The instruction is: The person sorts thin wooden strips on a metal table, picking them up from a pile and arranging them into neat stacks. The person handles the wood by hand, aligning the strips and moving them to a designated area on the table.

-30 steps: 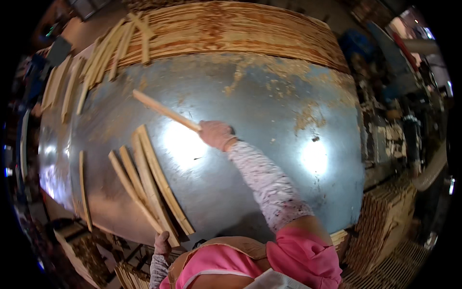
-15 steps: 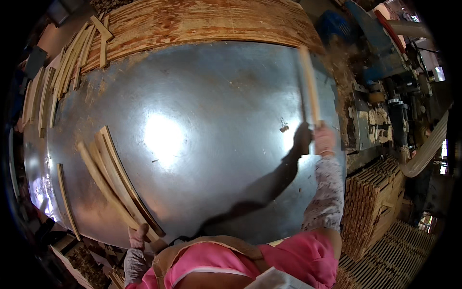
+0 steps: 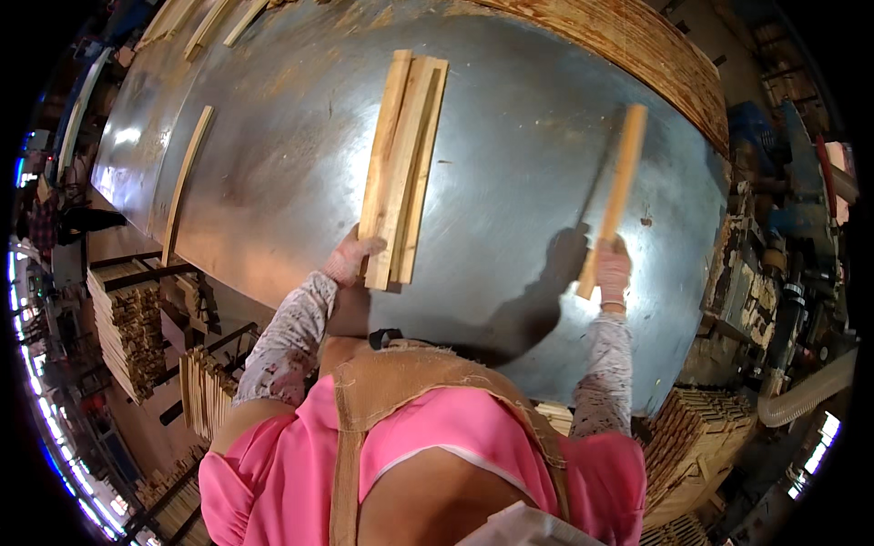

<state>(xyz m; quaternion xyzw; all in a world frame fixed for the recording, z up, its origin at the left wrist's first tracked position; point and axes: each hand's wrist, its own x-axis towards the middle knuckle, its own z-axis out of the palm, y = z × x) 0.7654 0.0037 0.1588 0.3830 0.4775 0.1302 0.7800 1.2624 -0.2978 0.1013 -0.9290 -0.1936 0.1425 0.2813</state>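
Note:
Near the middle of the metal-topped table (image 3: 510,118), several pale wooden strips (image 3: 405,164) lie side by side, pointing away from me. My left hand (image 3: 349,257), in a pinkish glove, grips their near left edge with the thumb over the wood. Off to the right, a single wooden strip (image 3: 624,173) slants above the table and casts a shadow. Gloved fingers of my right hand (image 3: 612,268) are closed round its near part; the strip is slightly blurred.
One loose strip (image 3: 187,182) rests on the table at left, with more strips (image 3: 209,27) at the far left. A plywood board (image 3: 628,45) borders the far side. Stacked wood (image 3: 701,437) stands at lower right, beside machinery with a hose (image 3: 810,387). More stacks (image 3: 127,328) stand at lower left.
The view has turned, so the table appears shifted. My left hand's strips, fanned apart before, now lie together farther onto the table. My right hand still holds its strip, now gripped farther from its near end.

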